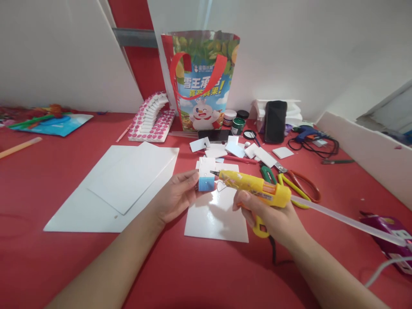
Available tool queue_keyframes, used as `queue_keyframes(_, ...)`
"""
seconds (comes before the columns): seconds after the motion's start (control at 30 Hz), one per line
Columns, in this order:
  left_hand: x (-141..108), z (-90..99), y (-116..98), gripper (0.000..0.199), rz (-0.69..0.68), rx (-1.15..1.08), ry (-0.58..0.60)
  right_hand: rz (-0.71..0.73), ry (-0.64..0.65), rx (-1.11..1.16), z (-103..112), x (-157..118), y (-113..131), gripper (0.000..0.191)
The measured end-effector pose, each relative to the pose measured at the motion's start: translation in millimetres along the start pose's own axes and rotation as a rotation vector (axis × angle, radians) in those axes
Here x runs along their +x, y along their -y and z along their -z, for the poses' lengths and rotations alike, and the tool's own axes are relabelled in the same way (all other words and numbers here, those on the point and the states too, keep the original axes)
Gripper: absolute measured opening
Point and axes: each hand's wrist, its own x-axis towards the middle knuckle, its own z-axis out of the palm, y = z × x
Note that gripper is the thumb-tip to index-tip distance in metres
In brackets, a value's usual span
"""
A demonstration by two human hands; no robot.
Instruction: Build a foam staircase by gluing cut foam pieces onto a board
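Two at once, in front of the shopping bag [201, 64] — grasping a small blue-and-white piece [207, 169] with the left hand [180, 191], clasping a yellow glue gun [246, 182] in the right hand [268, 212]. Pointing its nozzle at the piece, above a white sheet [217, 219] nearer than the bag — with a black phone [276, 122] propped to the bag's right.

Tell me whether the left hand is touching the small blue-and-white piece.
Touching. The head view shows it: the left hand grips the blue-and-white piece at its left edge, with no gap between skin and piece there.
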Motion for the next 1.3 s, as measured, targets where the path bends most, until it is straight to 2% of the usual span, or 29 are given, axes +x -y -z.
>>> queue_keyframes(0.17,-0.9,-2.3,-2.0,0.019,0.056,0.029,0.066,0.025,-0.095,-0.02,-0.2,2.3,1.8,0.046)
queue_keyframes(0.37,-2.0,-1.5,-1.0,0.022,0.075,0.006,0.062,0.067,-0.17,-0.08,-0.4,3.5,4.1,0.047)
queue_keyframes(0.87,-2.0,-0.6,-1.2,0.023,0.09,0.028,0.06,-0.029,-0.24,-0.088,-2.2,2.9,4.8,0.049)
queue_keyframes(1.3,-3.1,-1.2,-1.7,0.023,0.083,0.056,0.072,-0.047,-0.258,-0.117,-2.9,2.3,6.0,0.052)
